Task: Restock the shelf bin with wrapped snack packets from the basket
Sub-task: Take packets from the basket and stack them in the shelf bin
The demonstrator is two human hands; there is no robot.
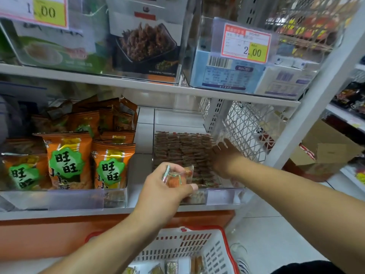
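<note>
1. My left hand (166, 186) pinches a wrapped snack packet (178, 175) just over the clear shelf bin (223, 194); a loose pinch could drop it short.
2. My right hand (224, 155), fingers spread flat on the packed rows (181, 147), might shove them crooked.
3. More packets wait in the basket (197, 246).

"旺旺" on orange snack bags (68, 161); price tags "2.00" (245, 43) and, seemingly, "1.00" (33, 10)
</note>
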